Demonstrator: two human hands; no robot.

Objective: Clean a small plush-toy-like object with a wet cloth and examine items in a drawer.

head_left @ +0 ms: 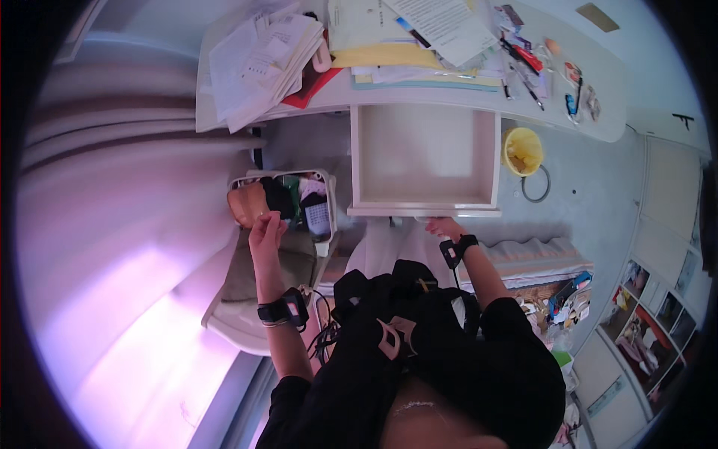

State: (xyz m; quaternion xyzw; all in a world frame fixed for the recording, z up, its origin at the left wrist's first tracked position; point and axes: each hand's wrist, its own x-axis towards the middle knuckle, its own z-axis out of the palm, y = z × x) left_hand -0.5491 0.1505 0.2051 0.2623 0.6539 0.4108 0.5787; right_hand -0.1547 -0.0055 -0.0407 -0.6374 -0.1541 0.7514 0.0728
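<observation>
A white drawer (426,161) stands pulled out from the desk, and no objects show inside it. At the middle of its front edge, my right hand (446,228) has its fingers curled at the drawer handle (422,219), which they partly cover. My left hand (267,230) is raised on the left with thumb and fingertips drawn together; whether something small is between them cannot be made out. Just beyond it lies a brown bag-like item (245,204) in a white-rimmed bin (330,196), beside black, green and patterned things.
Papers (273,60) and folders cover the white desk (336,101), with pens (532,93) at its right. A yellow bucket (522,152) stands right of the drawer. Below the bin is a white chair (232,323) with a grey-brown cushion. Shelves (649,329) line the right.
</observation>
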